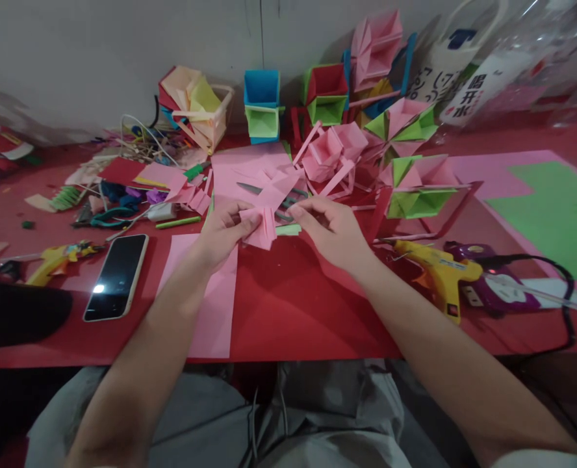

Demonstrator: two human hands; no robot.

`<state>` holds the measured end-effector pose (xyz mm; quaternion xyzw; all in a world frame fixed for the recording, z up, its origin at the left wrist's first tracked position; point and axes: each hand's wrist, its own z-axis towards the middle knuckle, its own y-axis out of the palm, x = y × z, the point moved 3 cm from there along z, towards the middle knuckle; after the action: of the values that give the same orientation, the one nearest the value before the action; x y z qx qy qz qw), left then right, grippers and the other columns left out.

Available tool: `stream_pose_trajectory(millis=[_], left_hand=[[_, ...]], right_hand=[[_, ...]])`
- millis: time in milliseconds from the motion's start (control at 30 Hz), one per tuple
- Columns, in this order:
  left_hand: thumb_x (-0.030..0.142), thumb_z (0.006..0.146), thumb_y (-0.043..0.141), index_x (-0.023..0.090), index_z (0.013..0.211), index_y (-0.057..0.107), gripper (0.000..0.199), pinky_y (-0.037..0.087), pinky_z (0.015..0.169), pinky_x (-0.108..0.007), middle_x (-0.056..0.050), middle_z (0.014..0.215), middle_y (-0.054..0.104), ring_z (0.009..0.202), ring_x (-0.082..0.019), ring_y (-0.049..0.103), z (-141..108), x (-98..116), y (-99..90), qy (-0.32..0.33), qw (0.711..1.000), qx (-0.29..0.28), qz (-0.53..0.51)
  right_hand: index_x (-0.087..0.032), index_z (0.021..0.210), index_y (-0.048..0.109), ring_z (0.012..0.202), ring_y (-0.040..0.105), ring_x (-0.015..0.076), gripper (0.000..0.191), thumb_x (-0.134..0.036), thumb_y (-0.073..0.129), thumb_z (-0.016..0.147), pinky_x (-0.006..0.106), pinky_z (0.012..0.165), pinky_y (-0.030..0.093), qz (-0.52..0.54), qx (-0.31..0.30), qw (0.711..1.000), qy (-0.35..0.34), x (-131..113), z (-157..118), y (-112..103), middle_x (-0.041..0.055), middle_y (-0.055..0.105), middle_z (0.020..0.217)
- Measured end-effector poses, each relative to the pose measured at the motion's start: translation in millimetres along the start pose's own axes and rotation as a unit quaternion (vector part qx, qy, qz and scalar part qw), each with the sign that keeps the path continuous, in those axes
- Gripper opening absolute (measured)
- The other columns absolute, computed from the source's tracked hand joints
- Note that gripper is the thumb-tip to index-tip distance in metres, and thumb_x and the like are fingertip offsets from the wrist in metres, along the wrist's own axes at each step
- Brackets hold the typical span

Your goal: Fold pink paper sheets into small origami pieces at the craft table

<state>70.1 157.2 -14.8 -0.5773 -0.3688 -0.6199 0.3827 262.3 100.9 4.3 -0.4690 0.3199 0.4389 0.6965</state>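
Between the thumb and fingers of my left hand (232, 227) is a small folded pink paper (264, 229), with pleats standing up along its right side. My right hand (330, 227) is just to the right of it, thumb and index finger brought together; whether a small piece is between them is hard to make out. Behind both hands, scissors (250, 188) lie partly hidden under pink paper strips on a stack of pink sheets (227, 164). A flat pink sheet (215, 312) lies below my left hand and forearm.
The red table (312, 299) holds a phone (117, 276) at left, a yellow glue gun (442, 270) over a purple power strip (500, 286) at right, and another glue gun (54, 260) far left. Folded paper baskets (264, 107) stand along the wall. Scraps are heaped back left.
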Motion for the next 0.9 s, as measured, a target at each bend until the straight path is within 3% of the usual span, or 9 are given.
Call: stream_pose_trajectory(millis=[133,300,567,767,900], left_hand=[[0.035,0.065,0.085,0.021,0.082,0.056,0.037,0.051,0.054,-0.021,0.004,0.068,0.056,0.059,-0.009,0.055,0.0,-1.7,1.8,-0.048,0.994,0.025,-0.098],[0.026,0.067,0.083,0.02,0.079,0.051,0.035,0.061,0.07,-0.03,0.004,0.077,0.058,0.072,-0.011,0.062,-2.4,-4.1,3.0,-0.056,0.987,0.036,-0.144],[0.026,0.075,0.075,0.02,0.092,0.057,0.026,0.059,0.071,-0.034,-0.001,0.084,0.063,0.084,-0.018,0.067,-2.0,-7.8,15.1,-0.032,0.992,-0.003,-0.12],[0.017,0.071,0.065,0.016,0.09,0.057,0.02,0.044,0.048,-0.022,0.0,0.066,0.061,0.056,-0.013,0.061,-2.9,-9.0,20.5,-0.069,0.994,-0.027,-0.081],[0.019,0.065,0.065,0.016,0.086,0.056,0.023,0.043,0.047,-0.024,0.0,0.065,0.061,0.055,-0.014,0.061,-6.2,-4.2,20.6,-0.084,0.986,-0.045,-0.137]], right_hand=[[-0.018,0.1,0.068,0.081,0.063,0.0173,0.026,-0.041,0.064,0.089,0.028,0.067,0.047,0.015,-0.014,1.0,0.015,-0.7,-3.3,3.3,0.0063,0.071,0.096],[-0.018,0.095,0.068,0.081,0.064,0.017,0.02,-0.036,0.066,0.087,0.028,0.069,0.049,0.027,-0.038,0.999,0.006,-7.4,-5.6,4.5,0.006,0.072,0.094],[-0.018,0.084,0.067,0.077,0.062,0.0165,0.013,-0.03,0.062,0.089,0.028,0.071,0.048,0.009,-0.028,1.0,-0.004,-8.4,-7.1,5.0,0.0031,0.07,0.084],[-0.018,0.09,0.068,0.081,0.063,0.017,0.012,-0.028,0.061,0.089,0.027,0.071,0.047,-0.011,-0.013,1.0,-0.022,-7.3,-8.2,3.5,0.0041,0.071,0.089],[-0.018,0.089,0.069,0.081,0.064,0.0164,0.011,-0.026,0.061,0.089,0.026,0.071,0.047,-0.017,-0.012,0.999,-0.036,-8.3,-7.7,3.1,0.0035,0.072,0.088]])
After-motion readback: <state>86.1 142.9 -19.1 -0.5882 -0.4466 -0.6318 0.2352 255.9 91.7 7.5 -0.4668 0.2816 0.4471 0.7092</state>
